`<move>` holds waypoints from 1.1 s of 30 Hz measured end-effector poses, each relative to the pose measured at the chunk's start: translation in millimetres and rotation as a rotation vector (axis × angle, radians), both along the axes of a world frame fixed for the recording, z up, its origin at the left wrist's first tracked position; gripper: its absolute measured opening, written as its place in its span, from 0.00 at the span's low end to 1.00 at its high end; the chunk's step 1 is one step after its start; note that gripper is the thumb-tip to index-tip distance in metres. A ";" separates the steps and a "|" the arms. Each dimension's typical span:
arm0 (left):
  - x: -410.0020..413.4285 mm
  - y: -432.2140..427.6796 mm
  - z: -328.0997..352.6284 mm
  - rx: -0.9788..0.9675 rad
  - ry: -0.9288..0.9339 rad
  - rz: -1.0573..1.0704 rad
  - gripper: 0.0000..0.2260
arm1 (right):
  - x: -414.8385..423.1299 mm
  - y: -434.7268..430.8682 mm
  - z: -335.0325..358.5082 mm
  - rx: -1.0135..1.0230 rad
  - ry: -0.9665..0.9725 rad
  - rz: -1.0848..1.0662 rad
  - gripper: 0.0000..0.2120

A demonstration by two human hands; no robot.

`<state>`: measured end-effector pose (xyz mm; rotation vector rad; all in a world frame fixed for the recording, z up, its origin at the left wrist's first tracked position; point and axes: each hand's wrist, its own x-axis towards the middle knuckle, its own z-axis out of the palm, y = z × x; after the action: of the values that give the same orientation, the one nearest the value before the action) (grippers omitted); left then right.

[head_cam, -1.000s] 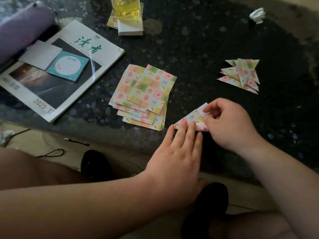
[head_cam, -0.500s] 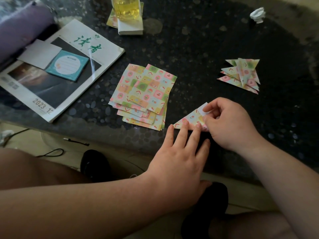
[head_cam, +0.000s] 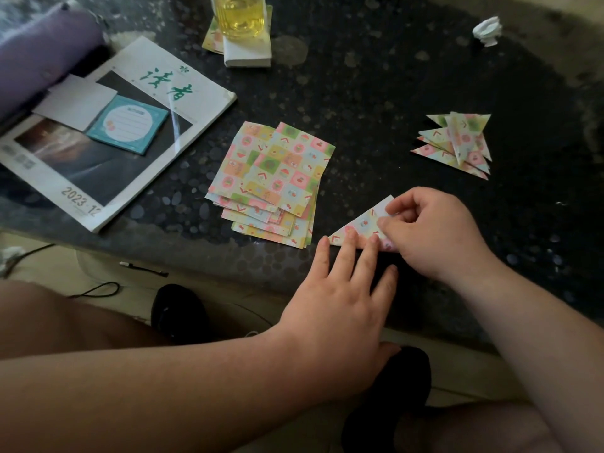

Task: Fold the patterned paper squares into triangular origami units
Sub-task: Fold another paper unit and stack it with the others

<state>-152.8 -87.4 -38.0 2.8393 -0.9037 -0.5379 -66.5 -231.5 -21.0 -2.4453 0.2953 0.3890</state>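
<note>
A patterned paper piece (head_cam: 361, 225), folded into a triangle, lies near the front edge of the dark table (head_cam: 376, 103). My left hand (head_cam: 343, 305) lies flat with straight fingers, the fingertips pressing the triangle's lower edge. My right hand (head_cam: 431, 233) pinches the triangle's right corner between thumb and curled fingers, hiding that end. A stack of flat patterned squares (head_cam: 271, 181) sits just left of the fold. Several finished triangular units (head_cam: 457, 142) are piled at the right.
A magazine (head_cam: 108, 135) with a teal notepad (head_cam: 129, 124) and white card lies at the left beside a purple roll (head_cam: 42, 50). A glass of yellow liquid (head_cam: 240, 14) stands on a white block at the back. A crumpled white paper (head_cam: 487, 29) sits far right.
My left hand's fingers have spread apart and slid slightly back toward me along the triangle's lower edge. My right hand keeps its pinch in the same spot.
</note>
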 end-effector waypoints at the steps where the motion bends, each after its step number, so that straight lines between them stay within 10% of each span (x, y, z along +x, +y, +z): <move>1: 0.1 0.1 0.2 0.000 0.001 0.002 0.40 | 0.6 0.6 0.6 0.007 0.003 -0.009 0.04; 33: 3.4 0.8 7.1 0.063 0.023 0.000 0.41 | 6.2 16.2 2.9 -0.199 0.079 0.007 0.06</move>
<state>-149.4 -86.5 -30.9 2.8827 -0.8989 -0.6082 -60.3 -215.3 -18.1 -2.6296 0.3757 0.4802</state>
